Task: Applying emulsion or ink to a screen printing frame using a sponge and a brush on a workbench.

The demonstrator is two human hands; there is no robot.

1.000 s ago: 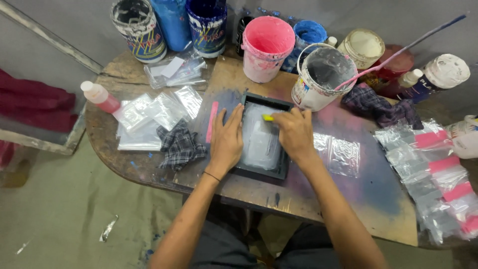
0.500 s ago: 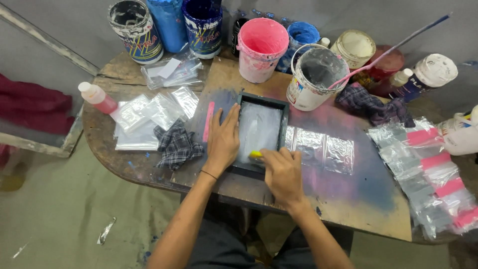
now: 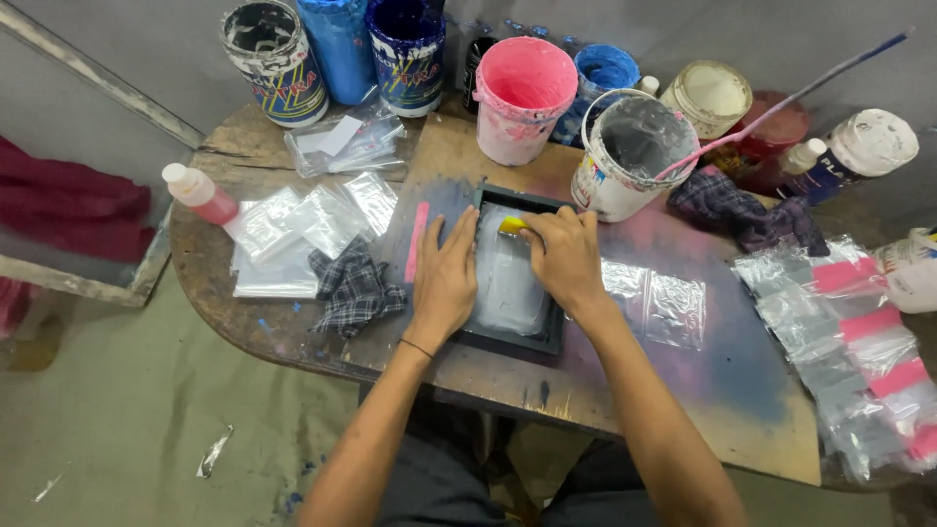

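The black frame (image 3: pixel 512 337) lies flat near the table's (image 3: pixel 293 332) front edge. The left hand (image 3: pixel 444 278) presses open-palmed on its left rail; the right hand (image 3: pixel 566 256) grips a yellow squeegee (image 3: pixel 511 225) at the far end, so the stroke looks barely begun. Clear bags (image 3: pixel 652 293) lie just right; a white bucket (image 3: pixel 630 154) crowds the far side.

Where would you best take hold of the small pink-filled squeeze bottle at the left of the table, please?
Grip the squeeze bottle around its pink body, just below the white cap, coming from above and the table's left edge. It lies tilted with open wood on that side; clear plastic bags crowd its right, so fingers would likely snag there.
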